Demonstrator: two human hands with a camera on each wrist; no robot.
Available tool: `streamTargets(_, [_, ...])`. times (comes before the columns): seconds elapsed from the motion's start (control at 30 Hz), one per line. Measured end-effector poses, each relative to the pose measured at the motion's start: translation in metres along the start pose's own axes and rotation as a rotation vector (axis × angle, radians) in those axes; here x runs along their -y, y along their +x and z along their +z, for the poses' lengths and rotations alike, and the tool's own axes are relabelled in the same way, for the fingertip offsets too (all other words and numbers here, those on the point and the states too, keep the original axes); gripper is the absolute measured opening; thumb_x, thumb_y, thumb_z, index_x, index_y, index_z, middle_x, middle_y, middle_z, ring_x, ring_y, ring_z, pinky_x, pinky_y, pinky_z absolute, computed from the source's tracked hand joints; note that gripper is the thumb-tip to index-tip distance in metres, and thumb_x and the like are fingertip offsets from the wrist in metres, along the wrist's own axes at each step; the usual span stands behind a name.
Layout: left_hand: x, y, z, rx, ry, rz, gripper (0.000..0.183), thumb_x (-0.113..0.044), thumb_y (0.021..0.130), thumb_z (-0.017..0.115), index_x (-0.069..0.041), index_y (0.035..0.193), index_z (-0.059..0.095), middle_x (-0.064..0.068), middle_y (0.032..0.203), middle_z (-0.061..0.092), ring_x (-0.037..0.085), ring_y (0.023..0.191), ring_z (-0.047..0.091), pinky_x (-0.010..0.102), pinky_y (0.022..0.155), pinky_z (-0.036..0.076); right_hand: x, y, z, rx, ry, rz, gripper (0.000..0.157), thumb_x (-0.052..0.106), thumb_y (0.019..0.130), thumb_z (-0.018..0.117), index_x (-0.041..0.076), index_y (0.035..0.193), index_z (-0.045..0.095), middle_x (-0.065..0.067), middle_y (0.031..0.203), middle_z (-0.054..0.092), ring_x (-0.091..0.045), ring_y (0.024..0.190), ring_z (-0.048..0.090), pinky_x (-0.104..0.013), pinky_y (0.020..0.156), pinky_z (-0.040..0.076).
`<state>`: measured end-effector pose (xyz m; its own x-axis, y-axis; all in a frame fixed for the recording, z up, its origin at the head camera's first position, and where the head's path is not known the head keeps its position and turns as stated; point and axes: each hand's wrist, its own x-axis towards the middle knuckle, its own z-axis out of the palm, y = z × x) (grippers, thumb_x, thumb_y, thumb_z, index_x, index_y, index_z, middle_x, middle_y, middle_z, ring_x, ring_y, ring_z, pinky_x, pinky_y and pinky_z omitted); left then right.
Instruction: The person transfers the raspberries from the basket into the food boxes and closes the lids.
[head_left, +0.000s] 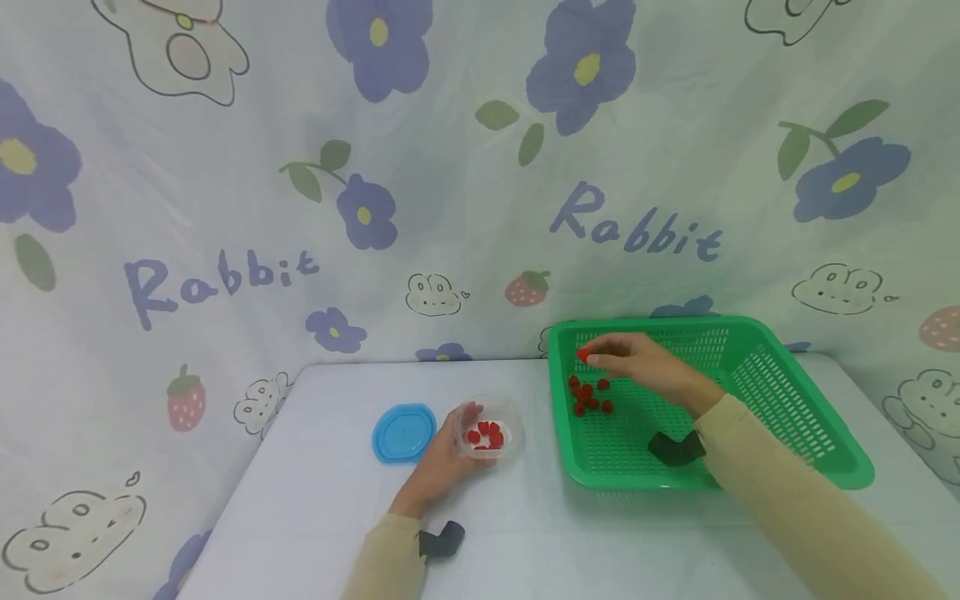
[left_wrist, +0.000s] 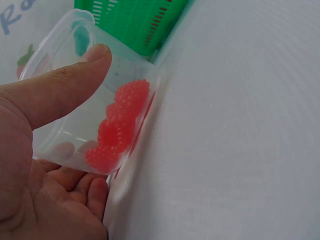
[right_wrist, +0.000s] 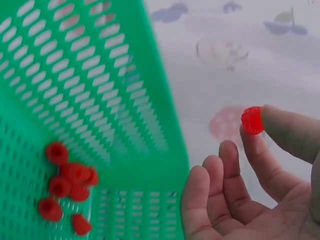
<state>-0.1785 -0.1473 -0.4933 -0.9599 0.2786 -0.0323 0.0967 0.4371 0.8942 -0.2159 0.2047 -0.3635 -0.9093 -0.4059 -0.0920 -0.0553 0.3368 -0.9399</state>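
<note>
My left hand (head_left: 444, 458) grips a clear plastic tub (left_wrist: 105, 100) standing on the table, thumb on the near side and fingers curled round the other. Several red raspberries (left_wrist: 120, 122) lie on the bottom of the tub. Between thumb and index finger, my right hand (head_left: 637, 367) pinches a single raspberry (right_wrist: 252, 120), with the other fingers loosely bent. In the head view this hand is over the left part of a green plastic basket (head_left: 645, 482). Inside the basket, a cluster of raspberries (right_wrist: 60, 186) sits toward its left side.
A blue lid (head_left: 405, 433) lies flat on the white table (head_left: 510, 550), left of the tub. The basket's raised, slotted walls stand to the right of the tub. Behind the table hangs a cloth (head_left: 450, 208) printed with rabbits, flowers and strawberries.
</note>
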Motion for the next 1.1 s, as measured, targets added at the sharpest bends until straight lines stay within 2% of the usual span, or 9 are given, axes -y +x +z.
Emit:
streamTargets(0.1, [-0.001,0.0,0.0,0.001,0.002,-0.005,0.095,-0.031,0.079,0.087,-0.025,0.156,0.03,-0.007,0.154,0.043,0.025,0.146,0.034,0.062,0.113,0.031,0.008,-0.002,0.008,-0.009,0.011,-0.03,0.042,0.026,0.102,0.06,0.001,0.136,0.057,-0.021,0.139,0.056,-0.033,0.123,0.054,-0.042,0.094,0.05])
streamTargets(0.27, [-0.001,-0.001,-0.001,0.003,0.0,-0.009,0.096,-0.03,0.079,0.087,-0.024,0.157,0.03,-0.007,0.155,0.043,0.026,0.146,0.034,0.062,0.113,0.032,0.018,-0.005,0.022,-0.03,0.001,-0.046,0.039,0.027,0.102,0.06,0.004,0.134,0.059,-0.014,0.135,0.059,-0.028,0.12,0.056,-0.044,0.098,0.049])
streamTargets(0.5, [-0.001,0.0,-0.001,0.009,-0.008,-0.008,0.095,-0.03,0.079,0.087,-0.024,0.156,0.031,-0.006,0.154,0.044,0.026,0.146,0.034,0.063,0.112,0.033,0.03,-0.005,0.041,-0.122,-0.119,-0.079,0.032,0.029,0.102,0.062,0.012,0.128,0.065,-0.006,0.125,0.065,-0.026,0.117,0.058,-0.048,0.101,0.047])
streamTargets(0.57, [-0.001,0.0,-0.001,0.01,-0.008,-0.007,0.095,-0.031,0.079,0.087,-0.024,0.156,0.031,-0.006,0.154,0.044,0.026,0.146,0.034,0.063,0.112,0.033,0.033,-0.004,0.047,-0.144,-0.148,-0.089,0.03,0.028,0.101,0.062,0.013,0.127,0.066,-0.005,0.122,0.066,-0.024,0.111,0.059,-0.045,0.094,0.049])
streamTargets(0.67, [-0.002,0.001,-0.001,0.011,-0.006,-0.01,0.095,-0.032,0.079,0.087,-0.024,0.156,0.031,-0.005,0.154,0.044,0.026,0.146,0.034,0.063,0.112,0.033,0.036,-0.004,0.057,-0.151,-0.131,-0.088,0.027,0.025,0.101,0.063,0.013,0.125,0.067,-0.01,0.119,0.066,-0.027,0.084,0.062,-0.04,0.074,0.053])
streamTargets(0.8, [-0.002,0.001,0.0,0.007,0.0,-0.026,0.096,-0.034,0.078,0.087,-0.025,0.156,0.03,-0.007,0.154,0.043,0.025,0.146,0.034,0.061,0.113,0.032,0.039,-0.003,0.07,-0.143,-0.077,-0.077,0.026,0.024,0.1,0.064,0.012,0.124,0.067,-0.011,0.116,0.066,-0.031,0.057,0.052,-0.037,0.054,0.051])
streamTargets(0.93, [-0.002,0.001,0.0,-0.002,0.006,-0.036,0.097,-0.034,0.078,0.087,-0.026,0.156,0.03,-0.008,0.154,0.043,0.024,0.145,0.035,0.06,0.113,0.033,0.041,-0.001,0.083,-0.166,-0.098,-0.112,0.024,0.023,0.099,0.065,0.013,0.121,0.068,-0.003,0.116,0.067,-0.026,0.083,0.061,-0.036,0.069,0.055])
streamTargets(1.03, [-0.002,0.001,0.0,-0.006,0.006,-0.034,0.098,-0.034,0.077,0.088,-0.026,0.156,0.03,-0.007,0.154,0.043,0.025,0.145,0.036,0.061,0.112,0.034,0.042,0.0,0.093,-0.18,-0.124,-0.159,0.023,0.021,0.099,0.065,0.011,0.12,0.068,-0.002,0.117,0.067,-0.024,0.105,0.06,-0.037,0.085,0.054])
streamTargets(1.1, [-0.002,0.002,0.0,-0.005,0.004,-0.032,0.098,-0.034,0.077,0.088,-0.025,0.156,0.03,-0.007,0.154,0.044,0.026,0.144,0.036,0.061,0.111,0.035,0.042,0.001,0.099,-0.187,-0.125,-0.176,0.023,0.021,0.099,0.066,0.011,0.119,0.069,-0.002,0.116,0.067,-0.024,0.104,0.06,-0.037,0.085,0.054])
